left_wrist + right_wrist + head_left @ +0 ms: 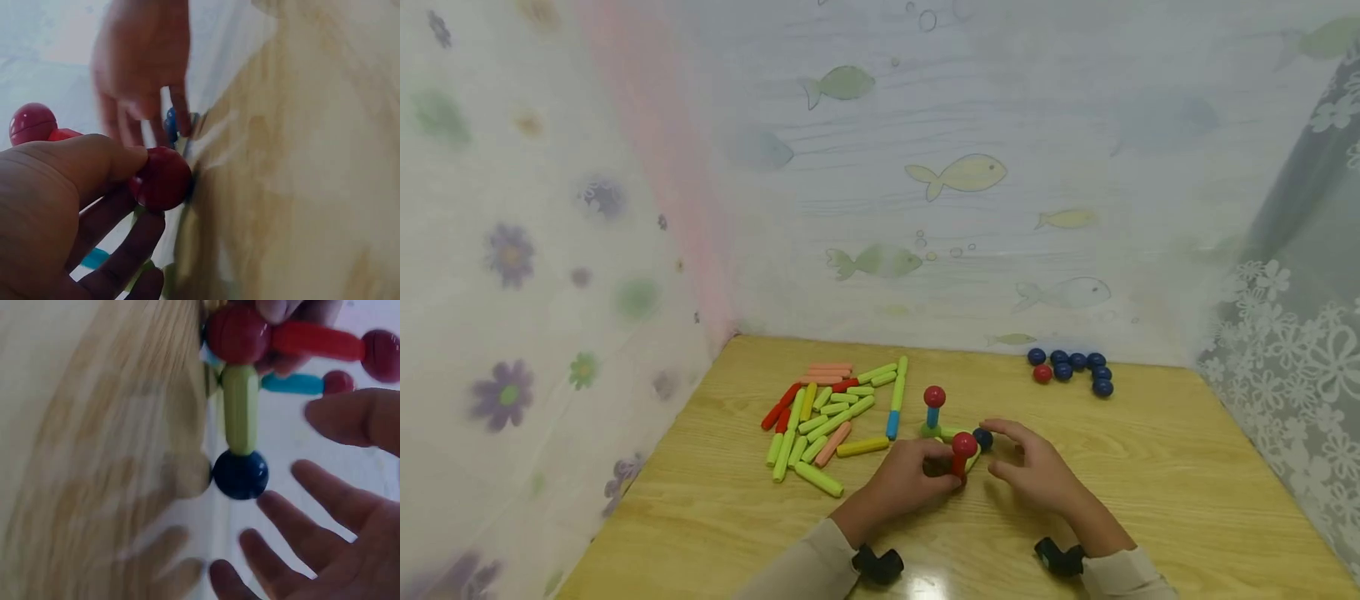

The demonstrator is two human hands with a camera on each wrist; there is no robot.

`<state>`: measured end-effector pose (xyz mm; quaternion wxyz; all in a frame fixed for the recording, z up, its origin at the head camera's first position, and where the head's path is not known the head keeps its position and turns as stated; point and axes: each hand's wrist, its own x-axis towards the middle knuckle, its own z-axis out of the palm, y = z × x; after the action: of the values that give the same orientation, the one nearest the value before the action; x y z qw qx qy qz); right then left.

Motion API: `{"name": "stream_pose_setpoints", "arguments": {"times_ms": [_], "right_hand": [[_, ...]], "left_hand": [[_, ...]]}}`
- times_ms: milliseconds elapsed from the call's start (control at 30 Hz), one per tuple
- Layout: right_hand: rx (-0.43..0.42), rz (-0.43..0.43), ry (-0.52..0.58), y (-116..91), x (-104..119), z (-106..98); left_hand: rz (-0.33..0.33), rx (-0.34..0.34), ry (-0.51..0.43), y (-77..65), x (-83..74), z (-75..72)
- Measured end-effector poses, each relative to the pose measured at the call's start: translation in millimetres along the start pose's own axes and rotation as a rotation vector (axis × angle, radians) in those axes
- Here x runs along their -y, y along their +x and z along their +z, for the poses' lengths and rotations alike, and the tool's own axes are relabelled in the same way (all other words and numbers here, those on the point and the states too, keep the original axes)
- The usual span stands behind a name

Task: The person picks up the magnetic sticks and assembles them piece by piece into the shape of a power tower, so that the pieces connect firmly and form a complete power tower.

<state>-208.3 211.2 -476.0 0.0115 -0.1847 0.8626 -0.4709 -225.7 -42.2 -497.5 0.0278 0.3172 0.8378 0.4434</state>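
Observation:
My left hand [906, 479] pinches the lower red ball [165, 181] of a small frame of balls and rods between thumb and finger. From that ball a red rod [315, 340] stands up, topped by another red ball [964, 445]. A yellow-green rod [240, 409] runs from the lower red ball to a dark blue ball [240, 475] on the table. Behind stands a light blue rod [933, 417] with a red ball [935, 397] on top and a green ball [931, 430] below. Fingers spread, my right hand [1037, 471] holds nothing beside the dark blue ball.
Left of the frame lie many loose rods, mostly yellow-green rods [818, 479], with orange rods [827, 373], red rods [782, 406] and a yellow rod [862, 447]. Several dark blue balls [1063, 372] and one red ball [1042, 373] sit at the back right. Printed curtains [955, 250] border the table.

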Motion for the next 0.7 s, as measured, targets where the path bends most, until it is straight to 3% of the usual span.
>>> {"name": "stream_pose_setpoints", "arguments": {"times_ms": [133,267,367,500,600,700], "right_hand": [[0.016,0.087,-0.05,1,-8,-6],[-0.025,0.138,-0.062,-1,-9,-9],[-0.022,0.141,-0.074,-1,-7,-8],[-0.001,0.146,-0.09,0,-4,-4],[-0.018,0.191,-0.09,0,1,2],[-0.055,0.241,-0.094,-1,11,9]], "left_hand": [[-0.053,-0.042,0.015,-2.3,-1.3,-6.0],[-0.14,-0.153,0.102,-10.8,-1.0,-21.6],[-0.215,-0.253,0.197,-23.0,0.8,-46.0],[-0.328,-0.358,0.272,-44.3,16.6,-87.6],[-0.419,-0.384,0.323,-60.0,31.3,-109.9],[-0.495,-0.374,0.39,-71.8,37.8,-121.0]]}}
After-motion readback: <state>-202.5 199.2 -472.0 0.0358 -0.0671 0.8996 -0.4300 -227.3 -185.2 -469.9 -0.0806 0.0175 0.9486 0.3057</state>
